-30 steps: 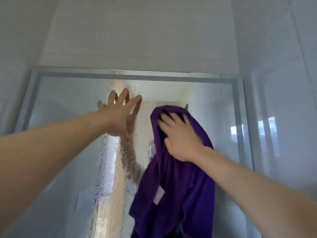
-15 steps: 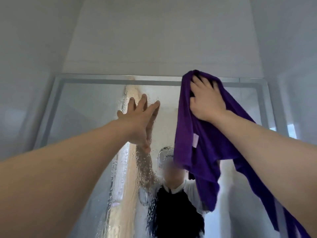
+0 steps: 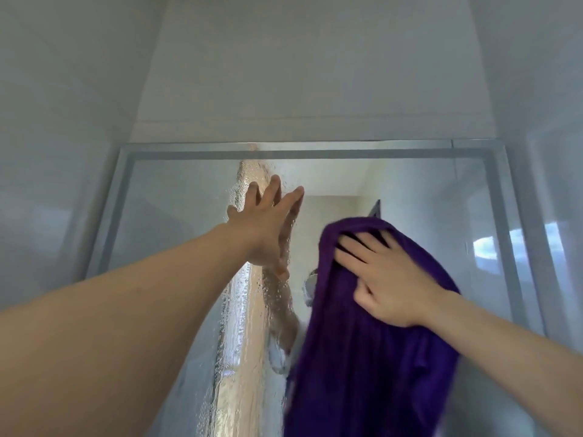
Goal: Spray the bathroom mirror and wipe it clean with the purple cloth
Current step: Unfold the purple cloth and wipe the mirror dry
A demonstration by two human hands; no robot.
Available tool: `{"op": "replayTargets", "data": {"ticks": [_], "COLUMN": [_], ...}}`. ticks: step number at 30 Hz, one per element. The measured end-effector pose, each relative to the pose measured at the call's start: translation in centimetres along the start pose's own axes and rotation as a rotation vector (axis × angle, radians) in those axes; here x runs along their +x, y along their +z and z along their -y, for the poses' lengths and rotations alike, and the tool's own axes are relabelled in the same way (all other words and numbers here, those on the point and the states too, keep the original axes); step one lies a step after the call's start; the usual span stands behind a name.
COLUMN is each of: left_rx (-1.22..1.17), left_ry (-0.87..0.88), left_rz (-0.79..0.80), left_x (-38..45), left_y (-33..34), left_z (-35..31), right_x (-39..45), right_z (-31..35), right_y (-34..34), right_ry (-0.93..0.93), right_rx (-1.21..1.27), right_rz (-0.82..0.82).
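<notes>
The bathroom mirror fills the lower half of the view, framed in grey metal, with spray droplets running down its middle. My left hand lies flat against the glass with straight, spread fingers, near the top centre. To its right, my right hand presses the purple cloth against the mirror with fingers spread over it. The cloth hangs down in long folds below the hand. No spray bottle is in sight.
The mirror's metal frame runs along the top, with white wall above. A glossy white tiled wall stands close on the right, and a white wall closes in on the left.
My right hand has swept the purple cloth from the mirror's top edge down and slightly left over the glass. My left hand has stayed flat on the glass.
</notes>
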State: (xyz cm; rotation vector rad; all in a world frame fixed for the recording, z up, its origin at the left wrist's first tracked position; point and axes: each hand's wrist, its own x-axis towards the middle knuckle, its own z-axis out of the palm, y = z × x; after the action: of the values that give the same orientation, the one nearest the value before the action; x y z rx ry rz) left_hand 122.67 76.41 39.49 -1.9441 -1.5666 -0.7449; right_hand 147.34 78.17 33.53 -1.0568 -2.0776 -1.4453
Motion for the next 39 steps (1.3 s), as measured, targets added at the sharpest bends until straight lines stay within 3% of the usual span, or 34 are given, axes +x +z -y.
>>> {"op": "replayTargets", "data": {"ticks": [3,8,13,19,22,30,39], "left_rx": [0.008,0.004,0.020,0.016,0.022,0.157,0.139], "left_ry": [0.007,0.004,0.000,-0.009,0.011,0.079,0.076], "left_rz": [-0.011,-0.019,-0.018,-0.034,-0.021,-0.068,-0.041], "left_x": [-0.1,0.2,0.1,-0.1,-0.6,-3.3,-3.6], "left_y": [0.0,0.1,-0.2,-0.2,-0.3,3.8,3.4], "left_z": [0.0,0.1,-0.2,-0.5,-0.5,0.0,-0.5], "right_x": [-2.7,-1.3,3.5,2.1,-0.5,-7.6,-2.4], "right_z": [-3.1,-7.4,-4.9,4.2,7.1,7.7,-3.1], "right_y": [-0.4,-1.9,-2.3,0.7,2.3,4.0,-0.4], "right_ry": [0.014,0.335,0.545,0.277,0.230,0.186,0.628], "right_rx": [-0.054,-0.046,0.014,0.122,0.163,0.162,-0.022], "right_rz": [0.055,-0.034,-0.140,-0.070,-0.060,0.057,-0.002]}}
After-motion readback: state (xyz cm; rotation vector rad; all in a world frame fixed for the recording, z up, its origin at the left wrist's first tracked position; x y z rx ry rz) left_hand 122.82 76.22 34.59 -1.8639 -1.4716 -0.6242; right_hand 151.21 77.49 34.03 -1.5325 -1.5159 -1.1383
